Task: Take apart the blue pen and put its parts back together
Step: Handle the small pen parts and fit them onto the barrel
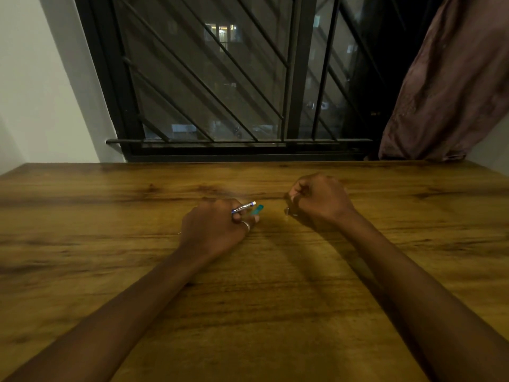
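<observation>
While resting on table (pixel 82 216), left hand (pixel 214 230) gripping pen barrel (pixel 243 207); right hand (pixel 319 199) fisted, contents unclear.

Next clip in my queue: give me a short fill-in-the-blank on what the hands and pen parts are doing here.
1. The pen barrel is gripped in the ____ hand.
2. A ring is worn on the ____ hand.
3. The teal cap shows just to the ____ of the barrel's tip.
4. Both forearms reach over a ____ table.

Missing words: left; left; right; wooden
</observation>
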